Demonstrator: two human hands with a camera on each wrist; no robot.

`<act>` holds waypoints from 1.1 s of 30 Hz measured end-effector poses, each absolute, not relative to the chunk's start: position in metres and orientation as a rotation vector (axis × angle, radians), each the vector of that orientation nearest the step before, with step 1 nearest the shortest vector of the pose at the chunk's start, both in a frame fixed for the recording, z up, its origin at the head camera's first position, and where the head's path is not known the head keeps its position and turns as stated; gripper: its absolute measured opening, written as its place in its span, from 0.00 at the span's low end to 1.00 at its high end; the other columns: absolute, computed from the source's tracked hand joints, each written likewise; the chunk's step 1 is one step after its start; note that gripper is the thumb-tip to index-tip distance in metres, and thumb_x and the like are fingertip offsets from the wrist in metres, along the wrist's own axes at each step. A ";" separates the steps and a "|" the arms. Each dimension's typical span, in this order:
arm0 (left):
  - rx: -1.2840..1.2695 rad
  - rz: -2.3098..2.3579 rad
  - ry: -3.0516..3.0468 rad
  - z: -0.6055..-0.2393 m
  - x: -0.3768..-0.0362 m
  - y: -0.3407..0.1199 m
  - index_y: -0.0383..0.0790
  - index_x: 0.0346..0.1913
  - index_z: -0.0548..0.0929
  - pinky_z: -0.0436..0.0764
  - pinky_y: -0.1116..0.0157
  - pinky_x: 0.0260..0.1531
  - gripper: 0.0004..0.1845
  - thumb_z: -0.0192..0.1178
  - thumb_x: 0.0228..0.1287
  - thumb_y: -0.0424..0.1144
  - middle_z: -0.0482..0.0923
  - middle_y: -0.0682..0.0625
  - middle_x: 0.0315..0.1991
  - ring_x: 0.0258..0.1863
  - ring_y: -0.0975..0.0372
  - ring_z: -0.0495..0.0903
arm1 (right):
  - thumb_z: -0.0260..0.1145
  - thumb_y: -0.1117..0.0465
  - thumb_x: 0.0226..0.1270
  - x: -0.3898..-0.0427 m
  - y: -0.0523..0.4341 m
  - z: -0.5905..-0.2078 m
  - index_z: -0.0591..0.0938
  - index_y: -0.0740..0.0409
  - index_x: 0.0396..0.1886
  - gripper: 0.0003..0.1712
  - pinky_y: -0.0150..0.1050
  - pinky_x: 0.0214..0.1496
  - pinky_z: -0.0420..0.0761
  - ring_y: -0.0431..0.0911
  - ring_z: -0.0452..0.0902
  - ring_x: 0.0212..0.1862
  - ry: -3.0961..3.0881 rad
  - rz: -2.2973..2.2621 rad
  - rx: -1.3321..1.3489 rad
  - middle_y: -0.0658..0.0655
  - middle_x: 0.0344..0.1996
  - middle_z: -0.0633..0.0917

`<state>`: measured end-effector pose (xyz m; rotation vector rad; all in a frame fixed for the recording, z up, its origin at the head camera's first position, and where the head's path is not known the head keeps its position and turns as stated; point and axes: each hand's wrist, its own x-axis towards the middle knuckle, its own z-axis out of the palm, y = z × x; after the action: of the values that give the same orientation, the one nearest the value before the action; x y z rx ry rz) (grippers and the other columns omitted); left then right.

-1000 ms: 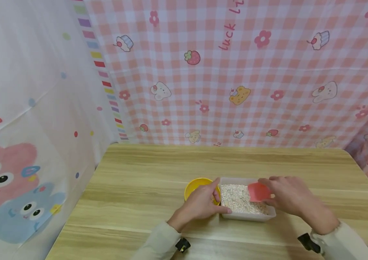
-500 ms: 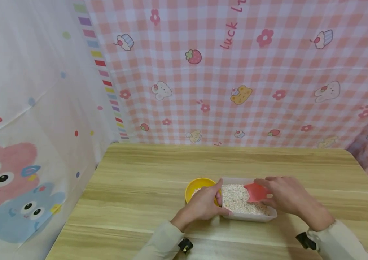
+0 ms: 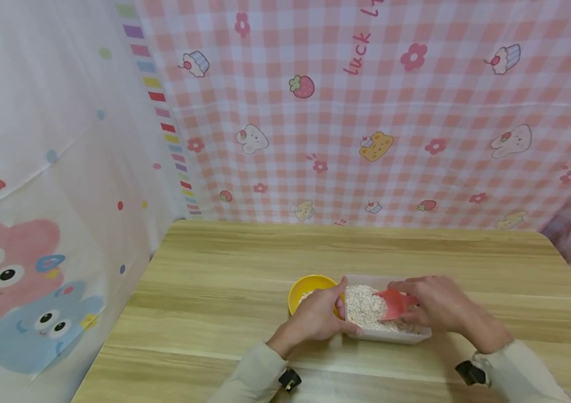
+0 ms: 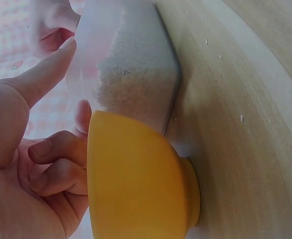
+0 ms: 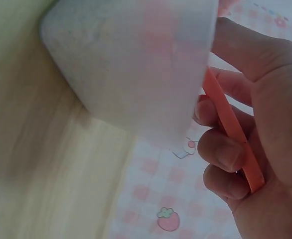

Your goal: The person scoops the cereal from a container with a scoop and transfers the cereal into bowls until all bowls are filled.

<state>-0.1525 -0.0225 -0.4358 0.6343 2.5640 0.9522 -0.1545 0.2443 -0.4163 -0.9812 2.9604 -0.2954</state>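
A whitish translucent container (image 3: 391, 337) of pale flakes that look like oats (image 3: 364, 308) stands on the table. My right hand (image 3: 444, 305) grips a red scoop (image 3: 393, 304) whose blade is dug into the oats. In the right wrist view, the fingers curl round its handle (image 5: 235, 127) outside the container wall. My left hand (image 3: 318, 313) holds the container's left end, thumb at the near corner and index finger toward the far one. Close against that hand stands a yellow bowl (image 4: 136, 179), with some pale flakes inside; the hand hides part of it.
The wooden table (image 3: 225, 263) runs back to a pink checked cloth (image 3: 275, 112). A white printed cloth (image 3: 64, 168) hangs along its left side. A few loose flakes (image 4: 241, 118) lie on the table near the bowl.
My right hand has pushed the scoop left and deeper into the oats, heaping them toward the container's left end. My left hand has stayed at the container.
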 end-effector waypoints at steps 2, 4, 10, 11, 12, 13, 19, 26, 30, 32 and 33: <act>0.637 0.954 2.563 -0.436 -0.153 -0.023 0.38 0.77 0.56 0.70 0.74 0.31 0.56 0.77 0.50 0.52 0.73 0.63 0.23 0.21 0.70 0.68 | 0.79 0.51 0.50 -0.155 0.244 -0.419 0.84 0.56 0.55 0.32 0.38 0.30 0.76 0.34 0.74 0.29 2.952 -0.336 -0.999 0.54 0.43 0.89; 0.636 0.951 2.565 -0.437 -0.153 -0.023 0.38 0.77 0.56 0.70 0.74 0.31 0.56 0.77 0.50 0.53 0.73 0.63 0.23 0.21 0.70 0.68 | 0.79 0.51 0.50 -0.155 0.244 -0.422 0.84 0.57 0.55 0.32 0.40 0.32 0.79 0.37 0.79 0.32 2.945 -0.362 -1.002 0.55 0.44 0.89; 0.636 0.943 2.571 -0.436 -0.153 -0.023 0.38 0.77 0.57 0.70 0.74 0.29 0.56 0.77 0.50 0.52 0.73 0.63 0.23 0.20 0.70 0.68 | 0.79 0.51 0.51 -0.155 0.248 -0.424 0.84 0.57 0.55 0.31 0.40 0.35 0.79 0.36 0.78 0.35 2.921 -0.443 -0.961 0.52 0.44 0.88; 0.636 0.941 2.571 -0.436 -0.153 -0.023 0.38 0.77 0.57 0.70 0.74 0.29 0.56 0.77 0.50 0.53 0.73 0.63 0.23 0.20 0.70 0.68 | 0.79 0.51 0.51 -0.154 0.249 -0.424 0.84 0.56 0.55 0.31 0.38 0.34 0.78 0.34 0.76 0.33 2.915 -0.470 -0.946 0.51 0.42 0.88; 0.635 0.938 2.571 -0.436 -0.153 -0.023 0.38 0.77 0.57 0.70 0.74 0.29 0.56 0.77 0.50 0.53 0.73 0.63 0.23 0.20 0.70 0.68 | 0.78 0.51 0.52 -0.154 0.250 -0.424 0.84 0.56 0.55 0.30 0.37 0.33 0.76 0.33 0.74 0.32 2.906 -0.501 -0.931 0.49 0.40 0.88; 0.634 0.936 2.572 -0.436 -0.153 -0.022 0.38 0.77 0.57 0.70 0.74 0.28 0.56 0.77 0.50 0.53 0.73 0.63 0.23 0.20 0.70 0.68 | 0.78 0.51 0.52 -0.153 0.250 -0.424 0.84 0.55 0.55 0.30 0.35 0.32 0.74 0.31 0.71 0.30 2.898 -0.532 -0.914 0.46 0.37 0.87; 0.637 0.921 2.578 -0.435 -0.153 -0.023 0.38 0.77 0.56 0.69 0.74 0.27 0.56 0.76 0.50 0.54 0.74 0.64 0.22 0.20 0.70 0.69 | 0.78 0.49 0.54 -0.151 0.254 -0.426 0.83 0.54 0.57 0.31 0.30 0.28 0.65 0.30 0.61 0.24 2.844 -0.710 -0.859 0.36 0.23 0.75; 0.644 0.924 2.575 -0.434 -0.152 -0.023 0.38 0.77 0.56 0.70 0.74 0.27 0.56 0.76 0.50 0.53 0.74 0.64 0.22 0.20 0.71 0.69 | 0.78 0.49 0.55 -0.149 0.255 -0.429 0.82 0.53 0.58 0.31 0.30 0.25 0.67 0.32 0.63 0.24 2.755 -0.910 -0.776 0.40 0.23 0.76; 0.626 0.924 2.570 -0.433 -0.152 -0.023 0.39 0.78 0.56 0.70 0.74 0.29 0.57 0.76 0.50 0.53 0.74 0.64 0.23 0.21 0.71 0.70 | 0.77 0.48 0.56 -0.148 0.258 -0.434 0.82 0.54 0.58 0.31 0.30 0.27 0.72 0.32 0.68 0.27 2.699 -1.040 -0.723 0.46 0.33 0.83; 0.619 0.916 2.574 -0.434 -0.152 -0.022 0.39 0.78 0.55 0.70 0.74 0.29 0.57 0.76 0.50 0.54 0.74 0.64 0.23 0.21 0.71 0.70 | 0.77 0.47 0.56 -0.148 0.259 -0.436 0.82 0.55 0.59 0.32 0.30 0.30 0.75 0.33 0.71 0.30 2.682 -1.090 -0.711 0.51 0.39 0.85; 0.616 0.911 2.577 -0.434 -0.152 -0.022 0.40 0.78 0.56 0.70 0.74 0.29 0.57 0.76 0.49 0.54 0.74 0.65 0.23 0.21 0.71 0.70 | 0.77 0.47 0.56 -0.148 0.260 -0.438 0.81 0.55 0.59 0.32 0.31 0.31 0.76 0.34 0.72 0.31 2.675 -1.108 -0.706 0.52 0.42 0.85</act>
<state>-0.1521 -0.0222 -0.4336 0.6157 2.5765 0.9112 -0.1477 0.2601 -0.4376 -0.7058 2.6747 -1.1085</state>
